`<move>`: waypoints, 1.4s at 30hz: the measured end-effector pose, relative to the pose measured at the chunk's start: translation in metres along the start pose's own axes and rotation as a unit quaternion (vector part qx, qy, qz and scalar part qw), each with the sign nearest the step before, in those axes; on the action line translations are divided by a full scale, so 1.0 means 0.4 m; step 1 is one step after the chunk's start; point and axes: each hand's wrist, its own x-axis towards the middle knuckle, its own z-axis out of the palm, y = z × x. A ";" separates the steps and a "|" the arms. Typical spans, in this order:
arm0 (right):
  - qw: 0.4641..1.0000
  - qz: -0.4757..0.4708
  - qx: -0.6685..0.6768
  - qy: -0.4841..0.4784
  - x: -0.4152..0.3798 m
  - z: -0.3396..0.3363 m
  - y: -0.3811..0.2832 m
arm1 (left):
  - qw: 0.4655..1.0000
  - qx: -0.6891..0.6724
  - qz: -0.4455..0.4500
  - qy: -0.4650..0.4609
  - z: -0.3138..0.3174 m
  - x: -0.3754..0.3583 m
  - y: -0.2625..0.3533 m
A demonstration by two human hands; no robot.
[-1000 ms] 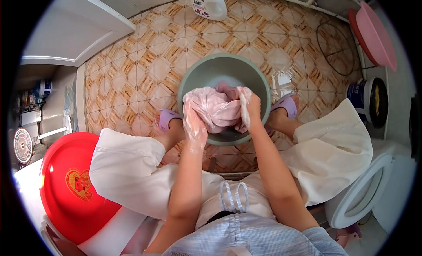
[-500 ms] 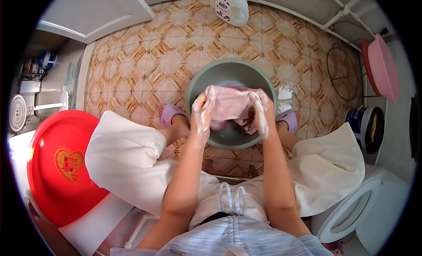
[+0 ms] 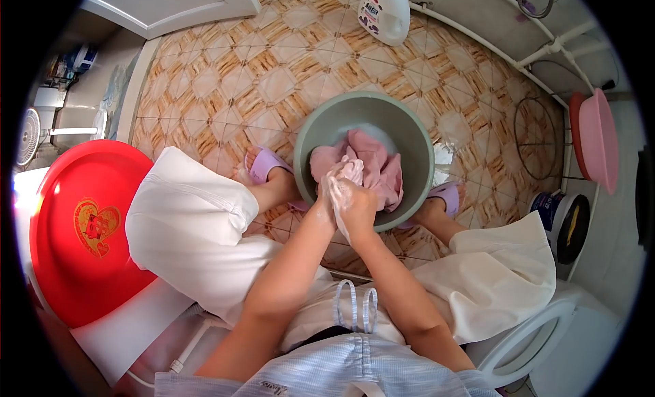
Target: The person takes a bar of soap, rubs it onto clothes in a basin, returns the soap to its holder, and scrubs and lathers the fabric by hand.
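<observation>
A: Grip?
B: Left hand [image 3: 329, 192] and right hand [image 3: 358, 207] pressed together, both soapy, closed on a bunched fold of the pink cloth [image 3: 372, 166]. Fingers curled tight; no gap seen between the two.

A: Cloth where?
B: Mostly heaped inside the grey-green basin [image 3: 321, 127], near side, the held fold lifted just over the near rim. Some pale water visible at the far side of the bowl.

A: Basin on what?
B: On the tan diamond-patterned floor tiles [image 3: 239, 76], between two feet in purple slippers [image 3: 263, 166]. White trousers spread to either side.

A: Room?
B: Small washroom. White detergent bottle [image 3: 385, 13] standing on the tiles beyond the basin, well apart. Red round basin [image 3: 82, 226] leaning at the left, heart emblem on it. Pink basin [image 3: 600, 141] propped at the right wall, dark bucket [image 3: 566, 223] below it. White toilet seat [image 3: 525, 342] at lower right. Small fan [image 3: 28, 134] at far left.
</observation>
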 end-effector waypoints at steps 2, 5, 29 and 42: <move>0.997 -0.018 -0.007 0.072 0.041 0.001 0.034 | 0.984 0.145 0.086 -0.056 -0.033 0.006 -0.026; 0.981 0.182 -0.056 -0.018 0.095 -0.056 0.062 | 0.995 0.061 0.017 -0.075 0.014 -0.016 0.003; 0.992 0.103 0.026 0.061 -0.003 -0.070 0.119 | 0.970 -0.093 -0.043 -0.219 0.155 -0.075 0.246; 0.844 0.177 0.493 0.118 0.096 -0.235 0.073 | 0.894 0.406 0.182 0.058 0.026 0.055 0.177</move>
